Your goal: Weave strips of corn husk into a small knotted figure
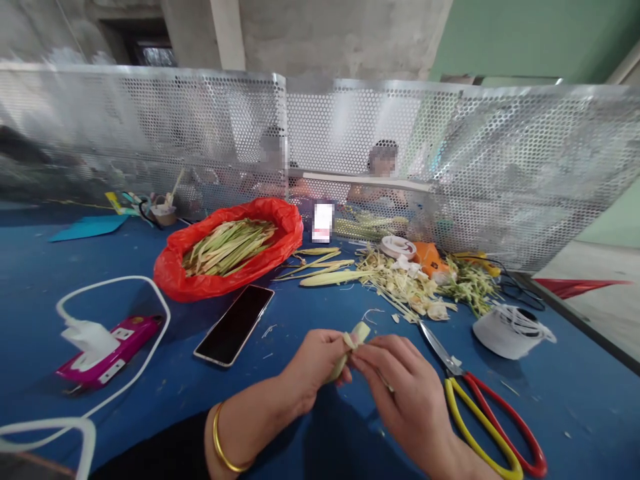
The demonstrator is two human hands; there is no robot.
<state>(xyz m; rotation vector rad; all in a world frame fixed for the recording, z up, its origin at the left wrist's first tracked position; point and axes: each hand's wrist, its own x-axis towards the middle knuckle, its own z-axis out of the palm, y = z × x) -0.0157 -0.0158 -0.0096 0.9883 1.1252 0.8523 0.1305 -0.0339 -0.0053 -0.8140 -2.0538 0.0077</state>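
Both hands meet over the blue table, holding a pale green strip of husk or leaf (pixel 361 329) that looks folded or knotted at its top. My left hand (pixel 317 360) has thumb and fingers closed around its lower part. With pinched fingertips, my right hand (pixel 400 373) grips the same strip from the right side. Their fingers hide much of the piece. Just right of my right hand lie scissors (pixel 453 367) with one yellow and one red handle. Behind the hands, several long pale husk pieces (pixel 330 277) rest on the table.
A red plastic bag (pixel 173 287) holds long green strips (pixel 233 243). Nearby are a black phone (pixel 235 327), a magenta power strip (pixel 117 350) with white cable, a heap of scraps (pixel 400 283), and a white spool of cord (pixel 507 333). A perforated metal screen (pixel 200 120) stands behind; people sit beyond it.
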